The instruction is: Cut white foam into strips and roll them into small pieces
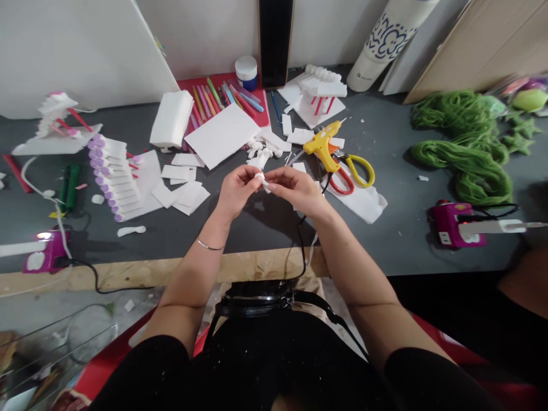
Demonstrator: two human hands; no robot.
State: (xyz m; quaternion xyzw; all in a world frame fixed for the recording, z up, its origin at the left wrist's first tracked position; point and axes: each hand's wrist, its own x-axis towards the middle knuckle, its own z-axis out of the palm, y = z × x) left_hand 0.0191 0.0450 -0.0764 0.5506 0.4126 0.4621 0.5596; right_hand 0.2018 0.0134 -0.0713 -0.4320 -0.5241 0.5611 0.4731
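My left hand [238, 189] and my right hand [299, 188] meet over the table, fingertips pinched around a small white soft piece [264, 181]. It looks like modelling clay, but the fingers cover most of it. Just beyond lie more white lumps [259, 153] and short white strips. To the right of my right hand rests a yellow glue gun [323, 147], beside scissors with red and yellow handles [360, 171]. White card pieces [188, 195] lie to the left of my left hand.
Models of white parts and red sticks stand at left [60, 123] and back right [327, 91]. Coloured pens [214, 100] lie behind a white sheet [222, 136]. Green yarn [466, 148] and a purple power socket [456, 225] sit at right. A black cord [303, 240] crosses the front edge.
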